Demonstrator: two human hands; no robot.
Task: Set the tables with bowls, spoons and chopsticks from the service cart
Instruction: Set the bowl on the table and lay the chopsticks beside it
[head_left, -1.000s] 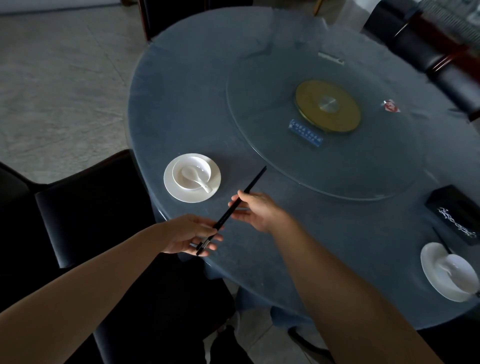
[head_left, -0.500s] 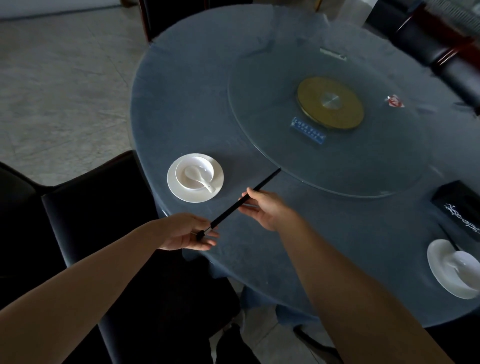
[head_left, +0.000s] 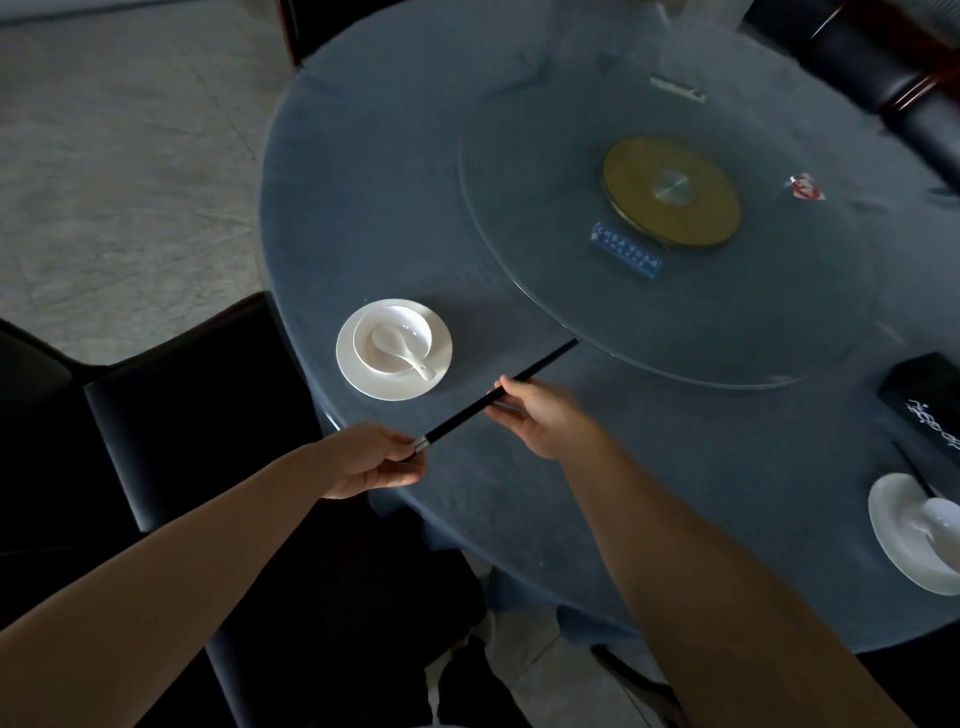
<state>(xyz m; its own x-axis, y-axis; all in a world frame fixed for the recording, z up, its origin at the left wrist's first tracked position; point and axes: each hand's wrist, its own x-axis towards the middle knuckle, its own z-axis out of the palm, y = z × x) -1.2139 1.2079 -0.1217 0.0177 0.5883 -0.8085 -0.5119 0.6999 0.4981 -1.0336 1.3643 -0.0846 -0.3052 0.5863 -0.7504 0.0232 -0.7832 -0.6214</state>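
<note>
Two hands: the left hand (head_left: 371, 460) pinches the metal-capped butt end of the chopsticks (head_left: 467, 418); the right hand (head_left: 540, 415) grips them mid-length, thumb and fingers curled round.
Chopsticks: slim, black, glossy, straight; likely a pair pressed together, though they read as one rod. They slant just right of the saucer, tip at the turntable's rim.
Place setting: a round white glazed saucer (head_left: 353, 369) carries a small bowl (head_left: 410, 325) with a ceramic spoon (head_left: 397, 349) inside.
Table: the round table (head_left: 374, 197) has a matte blue-grey cloth; a clear glass turntable (head_left: 545, 171) sits on a brass-coloured hub (head_left: 671, 189).
Edges: the left hand is at the table's near edge, above a black padded chair (head_left: 171, 415).
Room: bare cloth lies between the saucer, the turntable's rim and a second white setting (head_left: 909, 540) far right.
</note>
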